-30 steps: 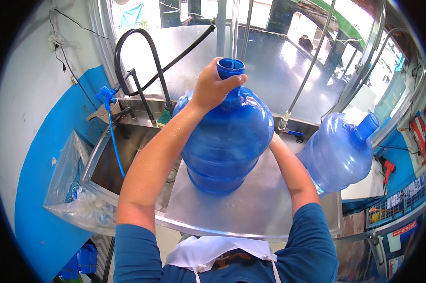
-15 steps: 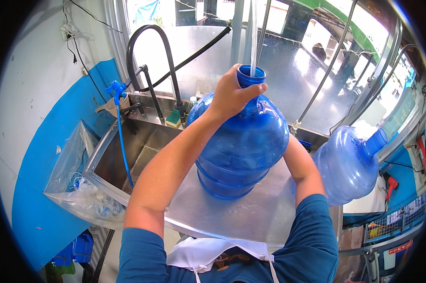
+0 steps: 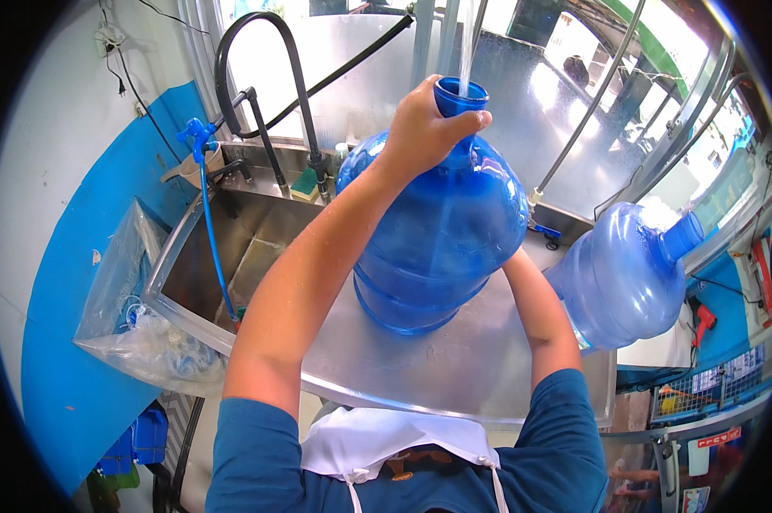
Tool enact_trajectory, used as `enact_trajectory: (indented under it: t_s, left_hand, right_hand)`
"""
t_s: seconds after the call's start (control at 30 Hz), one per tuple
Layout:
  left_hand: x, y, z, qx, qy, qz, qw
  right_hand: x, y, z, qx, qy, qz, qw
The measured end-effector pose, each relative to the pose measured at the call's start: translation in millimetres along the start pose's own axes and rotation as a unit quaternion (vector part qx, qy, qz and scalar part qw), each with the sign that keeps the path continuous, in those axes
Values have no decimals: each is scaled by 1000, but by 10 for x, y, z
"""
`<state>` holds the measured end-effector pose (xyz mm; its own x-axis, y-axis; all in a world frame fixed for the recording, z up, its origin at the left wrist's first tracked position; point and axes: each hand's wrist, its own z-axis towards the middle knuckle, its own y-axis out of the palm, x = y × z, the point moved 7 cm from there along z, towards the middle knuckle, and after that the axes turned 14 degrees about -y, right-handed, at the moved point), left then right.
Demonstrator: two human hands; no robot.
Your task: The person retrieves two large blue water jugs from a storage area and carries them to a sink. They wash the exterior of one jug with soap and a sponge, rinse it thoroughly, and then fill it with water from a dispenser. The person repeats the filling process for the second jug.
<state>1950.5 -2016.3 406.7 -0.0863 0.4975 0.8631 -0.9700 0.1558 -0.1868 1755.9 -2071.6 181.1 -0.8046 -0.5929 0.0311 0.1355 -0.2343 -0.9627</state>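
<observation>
A large translucent blue water jug (image 3: 437, 248) stands nearly upright on the metal counter, in front of me. My left hand (image 3: 429, 128) is closed around its neck from the left, thumb across the near side. From above, a stream of water (image 3: 466, 56) runs into the jug's open mouth. My right forearm (image 3: 536, 308) reaches along the jug's right side; the right hand is hidden behind the jug, so its fingers do not show. To the right, a second, paler blue jug (image 3: 630, 278) leans with its neck pointing up and right.
A steel sink basin (image 3: 155, 286) lies left, with a black arched hose (image 3: 296, 64) and a sponge (image 3: 304, 183) at its back edge. Near it hang a blue spray gun (image 3: 196, 135) and a plastic bag (image 3: 147, 333). A metal rod (image 3: 591, 111) rises behind the counter.
The view has tilted, so the jug, sink and counter all appear higher. Water keeps running into the jug, and my left hand stays around its neck.
</observation>
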Motion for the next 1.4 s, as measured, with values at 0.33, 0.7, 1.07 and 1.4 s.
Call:
enact_trajectory:
  t_s: [0.33, 0.7, 1.07, 1.4]
  left_hand:
    - [18, -35, -57, -1, 10, -1, 1000]
    - [2, -60, -73, 7, 11, 18, 1000]
    - [-27, -46, -52, -4, 5, 29, 1000]
    - [-78, -28, -28, -16, -6, 43, 999]
  right_hand:
    - [-147, 33, -153, 9, 12, 12, 1000]
    - [-192, 31, -199, 8, 23, 14, 1000]
    - [-199, 33, -252, 9, 32, 18, 999]
    - [-181, 26, -251, 7, 41, 20, 999]
